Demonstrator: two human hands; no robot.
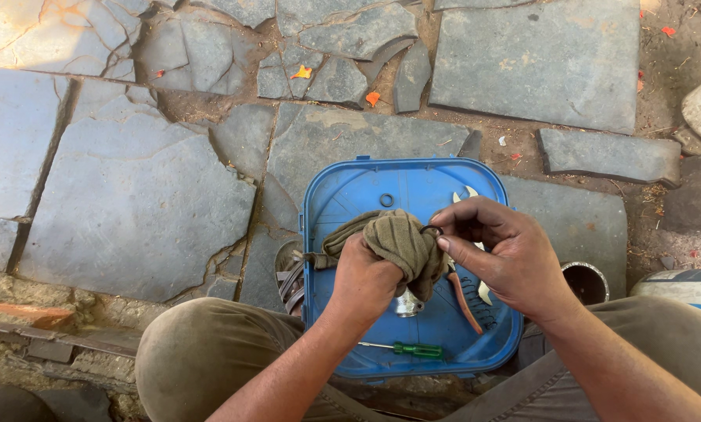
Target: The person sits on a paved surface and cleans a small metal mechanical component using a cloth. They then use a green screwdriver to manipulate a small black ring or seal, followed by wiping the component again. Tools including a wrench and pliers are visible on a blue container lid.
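Left hand (366,277) clenches olive rag (393,242); right hand (503,254) fingers pinch small dark ring (432,230) at rag, over blue lid (343,195). Screwdriver (409,349), pliers (464,301) below; stone floor (132,203) open at left.

A blue plastic lid (343,312) lies on cracked grey stone paving (132,195); on it, a green-handled screwdriver (413,350) at six o'clock, orange-handled pliers (464,301) at four; a metal pipe end (586,281) sits just beyond its three o'clock edge; orange petals (372,98) lie at twelve.
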